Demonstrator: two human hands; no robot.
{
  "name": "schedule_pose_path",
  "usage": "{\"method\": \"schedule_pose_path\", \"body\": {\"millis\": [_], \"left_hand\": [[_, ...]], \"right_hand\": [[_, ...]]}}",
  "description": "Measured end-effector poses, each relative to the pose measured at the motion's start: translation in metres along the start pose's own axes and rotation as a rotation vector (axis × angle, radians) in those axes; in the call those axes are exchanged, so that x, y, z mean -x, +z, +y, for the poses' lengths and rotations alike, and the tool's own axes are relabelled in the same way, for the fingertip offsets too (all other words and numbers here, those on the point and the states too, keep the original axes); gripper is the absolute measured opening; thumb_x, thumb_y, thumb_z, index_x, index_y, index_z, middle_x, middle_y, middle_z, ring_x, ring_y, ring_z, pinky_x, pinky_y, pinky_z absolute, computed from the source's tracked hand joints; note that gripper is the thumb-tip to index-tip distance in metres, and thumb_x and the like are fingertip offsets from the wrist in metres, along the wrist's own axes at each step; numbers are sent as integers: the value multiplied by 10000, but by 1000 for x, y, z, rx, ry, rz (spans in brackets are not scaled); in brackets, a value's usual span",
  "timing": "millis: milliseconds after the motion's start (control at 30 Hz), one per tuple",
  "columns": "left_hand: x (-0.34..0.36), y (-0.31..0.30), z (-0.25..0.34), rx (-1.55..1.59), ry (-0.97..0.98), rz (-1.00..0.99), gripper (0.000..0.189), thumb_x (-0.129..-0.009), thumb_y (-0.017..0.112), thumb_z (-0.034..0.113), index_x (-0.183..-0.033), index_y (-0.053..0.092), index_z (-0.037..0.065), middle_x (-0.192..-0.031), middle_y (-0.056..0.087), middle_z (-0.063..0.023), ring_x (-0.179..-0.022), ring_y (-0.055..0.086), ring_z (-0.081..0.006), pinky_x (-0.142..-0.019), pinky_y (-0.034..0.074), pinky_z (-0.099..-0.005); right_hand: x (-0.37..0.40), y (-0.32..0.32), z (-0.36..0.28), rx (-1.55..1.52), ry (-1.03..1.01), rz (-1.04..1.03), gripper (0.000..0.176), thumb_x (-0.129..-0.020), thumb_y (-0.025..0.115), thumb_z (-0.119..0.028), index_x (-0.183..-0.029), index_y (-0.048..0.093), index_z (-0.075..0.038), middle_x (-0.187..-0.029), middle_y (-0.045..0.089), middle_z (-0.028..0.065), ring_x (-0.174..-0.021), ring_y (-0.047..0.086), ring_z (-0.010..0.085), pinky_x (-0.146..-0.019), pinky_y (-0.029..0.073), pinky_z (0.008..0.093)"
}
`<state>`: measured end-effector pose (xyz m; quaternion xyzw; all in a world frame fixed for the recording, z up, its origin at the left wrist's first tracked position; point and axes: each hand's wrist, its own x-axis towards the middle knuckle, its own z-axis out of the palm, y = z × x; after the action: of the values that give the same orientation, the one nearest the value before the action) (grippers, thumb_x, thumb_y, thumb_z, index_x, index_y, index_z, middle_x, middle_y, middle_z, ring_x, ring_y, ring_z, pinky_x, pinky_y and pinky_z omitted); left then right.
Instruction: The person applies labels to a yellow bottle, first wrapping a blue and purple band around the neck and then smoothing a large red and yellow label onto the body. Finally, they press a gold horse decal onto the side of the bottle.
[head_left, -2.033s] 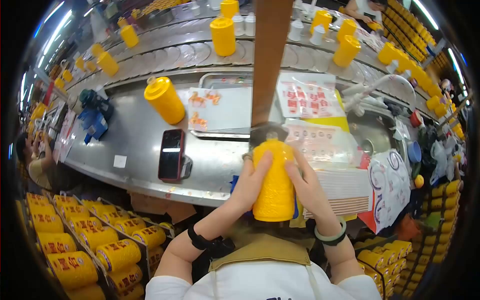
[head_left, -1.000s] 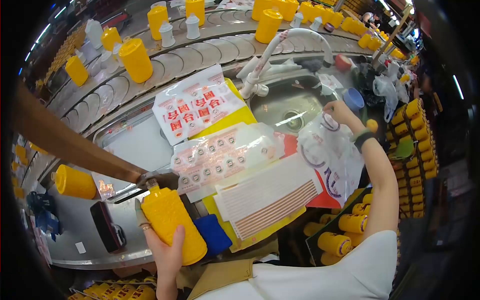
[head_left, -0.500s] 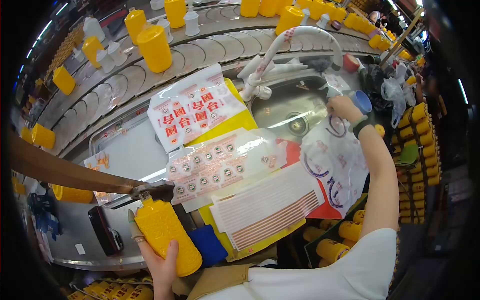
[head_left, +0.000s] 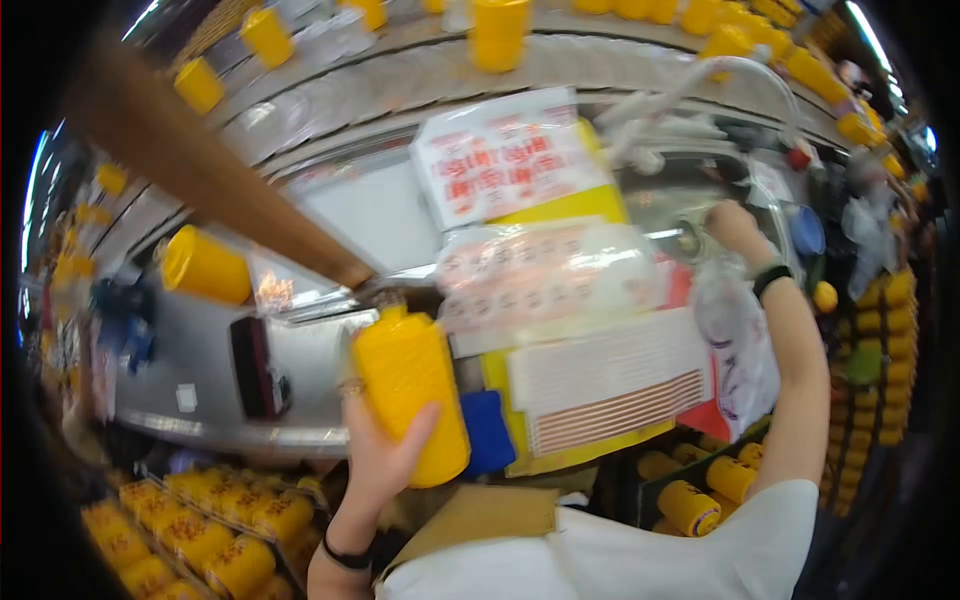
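Observation:
My left hand is wrapped round a yellow bottle, held roughly upright with its neck at the top, near the foot of a wooden post. My right hand is closed at the sink's near right edge, above a clear plastic sheet with purple curved strips; whatever its fingers hold is too blurred to make out. Between the hands lie a sheet of printed round labels and a white sheet with brown strips. Behind them is a sheet with red characters.
A wooden post slants across the left side. Beyond the bench runs a conveyor with yellow bottles. The sink has a white curved faucet. A blue cup, a dark case and a blue cloth are nearby.
The view has swung left, shifting the bench rightward in the picture. My left hand still holds the yellow bottle. My right hand has moved slightly from the plastic's upper edge toward the sink.

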<state>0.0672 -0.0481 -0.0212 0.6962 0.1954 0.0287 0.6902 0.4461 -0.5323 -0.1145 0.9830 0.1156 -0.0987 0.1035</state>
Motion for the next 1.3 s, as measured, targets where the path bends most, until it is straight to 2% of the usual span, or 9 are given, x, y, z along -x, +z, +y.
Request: {"method": "schedule_pose_path", "body": {"millis": [133,233,300,367,533,600,800,1000,1300], "left_hand": [[-4,-3,-2,-66,59,-37,976,-881,752,30,-1612,108,-17,-1431,478,-189,-1270,566,-263,-1091,463,-410],[-5,-7,-10,-164,187,-3,985,-889,743,34,-1621,87,-23,-1458,456,-199,-1293,553,-261,-1101,456,-409],[-6,-7,2,94,153,-54,979,-903,730,43,-1628,76,-26,-1496,422,-208,-1337,523,-261,-1119,440,-407],[-6,-12,-1,94,185,-41,968,-909,725,45,-1627,80,-27,-1504,419,-208,-1345,519,-261,-1122,437,-402],[-7,-23,-6,132,136,-136,912,-917,660,-18,-1635,99,-7,-1584,359,-191,-1464,393,-284,-1205,326,-414],[-11,-24,-7,143,173,-121,901,-910,702,18,-1613,140,-23,-1554,379,-201,-1425,440,-278,-1162,386,-404],[-12,-21,-5,90,189,-62,915,-875,780,82,-1579,209,-45,-1484,423,-221,-1367,502,-287,-1123,442,-408],[-19,-21,-10,81,186,-40,965,-836,834,170,-1558,240,-70,-1462,422,-238,-1373,476,-318,-1132,419,-428],[-21,-17,-2,-289,245,56,1024,-777,877,242,-1531,272,-95,-1424,416,-269,-1328,481,-400,-1128,401,-458]], "right_hand": [[7,-15,-5,-133,-6,100,258,-845,700,-226,-895,766,18,-867,715,269,-865,709,437,-799,563,489],[24,-40,-27,-378,-66,63,284,-920,651,-223,-835,727,38,-751,707,177,-721,705,296,-680,537,405],[48,-73,-60,-567,-64,50,303,-946,633,-225,-798,710,28,-700,691,119,-659,682,220,-625,518,365],[80,-109,-107,-1064,60,-219,323,-983,604,-234,-744,665,-26,-668,621,25,-605,597,108,-560,465,284],[148,-144,-199,-1643,156,-438,285,-1024,592,-281,-951,672,-17,-799,640,59,-655,608,130,-580,510,285],[165,-148,-222,-1817,56,-555,312,-1042,577,-261,-1109,681,26,-866,650,100,-723,621,164,-629,538,331],[188,-170,-288,-1970,-81,-478,276,-1018,615,-177,-1200,665,25,-862,628,57,-742,584,121,-704,493,272],[193,-180,-329,-1521,-348,-41,326,-912,704,3,-1233,651,27,-872,631,3,-830,585,71,-777,466,222],[189,-182,-347,-1614,-316,-87,415,-912,710,6,-1313,606,35,-946,682,18,-879,590,69,-794,470,223]]}}
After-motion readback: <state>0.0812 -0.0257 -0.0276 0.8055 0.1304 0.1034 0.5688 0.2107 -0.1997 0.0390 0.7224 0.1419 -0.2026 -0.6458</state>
